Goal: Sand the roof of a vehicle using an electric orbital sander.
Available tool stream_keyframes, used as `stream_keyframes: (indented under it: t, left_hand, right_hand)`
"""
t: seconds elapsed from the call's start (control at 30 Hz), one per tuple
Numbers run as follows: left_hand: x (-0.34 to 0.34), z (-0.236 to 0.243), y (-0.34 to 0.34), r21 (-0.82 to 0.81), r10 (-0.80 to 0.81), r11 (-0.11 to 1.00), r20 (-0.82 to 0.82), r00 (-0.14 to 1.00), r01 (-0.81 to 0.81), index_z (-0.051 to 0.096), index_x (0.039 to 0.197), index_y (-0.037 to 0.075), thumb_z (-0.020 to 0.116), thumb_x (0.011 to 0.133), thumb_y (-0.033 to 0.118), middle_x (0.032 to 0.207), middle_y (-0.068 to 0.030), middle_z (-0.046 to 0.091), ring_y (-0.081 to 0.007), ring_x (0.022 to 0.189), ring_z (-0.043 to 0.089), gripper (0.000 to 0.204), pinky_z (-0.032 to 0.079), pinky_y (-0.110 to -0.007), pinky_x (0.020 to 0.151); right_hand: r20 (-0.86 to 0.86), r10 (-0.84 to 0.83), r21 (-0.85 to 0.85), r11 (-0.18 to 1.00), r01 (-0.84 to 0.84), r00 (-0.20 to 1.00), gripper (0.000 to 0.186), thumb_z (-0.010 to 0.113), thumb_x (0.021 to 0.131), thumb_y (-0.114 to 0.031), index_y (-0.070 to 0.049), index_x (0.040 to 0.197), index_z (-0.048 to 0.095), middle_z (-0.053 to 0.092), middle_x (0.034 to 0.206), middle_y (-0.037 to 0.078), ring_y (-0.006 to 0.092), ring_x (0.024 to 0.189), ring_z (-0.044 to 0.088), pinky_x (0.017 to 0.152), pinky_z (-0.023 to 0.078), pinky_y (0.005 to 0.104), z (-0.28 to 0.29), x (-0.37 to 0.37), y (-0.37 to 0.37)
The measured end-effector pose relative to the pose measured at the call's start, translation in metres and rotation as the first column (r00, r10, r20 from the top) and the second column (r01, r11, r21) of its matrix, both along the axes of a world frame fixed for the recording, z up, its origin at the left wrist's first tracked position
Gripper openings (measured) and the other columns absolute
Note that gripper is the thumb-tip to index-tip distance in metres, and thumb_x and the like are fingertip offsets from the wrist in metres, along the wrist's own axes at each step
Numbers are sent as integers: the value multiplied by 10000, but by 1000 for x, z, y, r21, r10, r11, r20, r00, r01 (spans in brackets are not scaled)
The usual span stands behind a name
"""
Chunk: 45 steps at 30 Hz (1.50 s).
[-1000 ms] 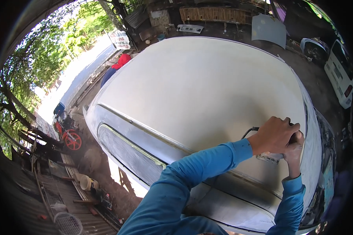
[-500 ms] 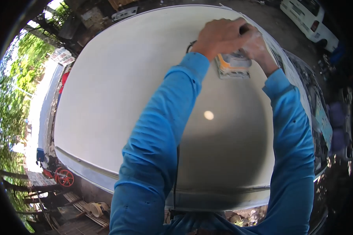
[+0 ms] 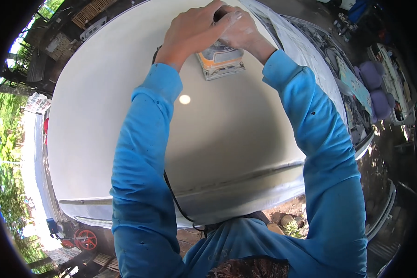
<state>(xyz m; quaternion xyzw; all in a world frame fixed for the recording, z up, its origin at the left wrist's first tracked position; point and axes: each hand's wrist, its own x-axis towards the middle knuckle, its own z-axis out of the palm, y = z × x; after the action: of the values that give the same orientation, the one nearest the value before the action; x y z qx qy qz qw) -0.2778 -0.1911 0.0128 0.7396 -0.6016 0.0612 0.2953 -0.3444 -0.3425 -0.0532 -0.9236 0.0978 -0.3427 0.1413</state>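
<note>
Both my hands are on an orange and grey power sander [image 3: 221, 60], whose flat pad rests on the pale white roof of a vehicle [image 3: 106, 102]. My left hand [image 3: 190, 34] is closed around its left side and top. On the right side, my dust-whitened right hand [image 3: 243, 30] is wrapped over it, and the two hands meet at the top. Much of the sander's upper body is hidden under my fingers. A black cord [image 3: 176, 197] runs down past my left forearm toward my body.
Whitish sheeting [image 3: 296, 44] lies along the roof's right side, beside an exposed engine bay [image 3: 354, 125]. Purple rounded objects [image 3: 380, 92] stand farther right. At lower left is a red-wheeled machine [image 3: 85, 239]. A potted plant [image 3: 292, 227] sits below the roof's near edge.
The whole view has shifted, so the roof, hands and sander appear farther up and left. More of my torso and the near edge shows. Both hands stay on the sander.
</note>
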Motion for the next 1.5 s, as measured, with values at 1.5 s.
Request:
stream_keyframes:
  t: [1.5]
  left_hand:
    - [0,-20,140,-145,91,986,43,995,-84,606,1215,69,639,972,379,911,-217,718,-424,840,697,395,537,-481,699]
  right_hand:
    - [-19,208,119,972,-204,978,380,770,742,-383,-92,978,709,740,918,146,380,859,705,772,564,453,24,-6,150]
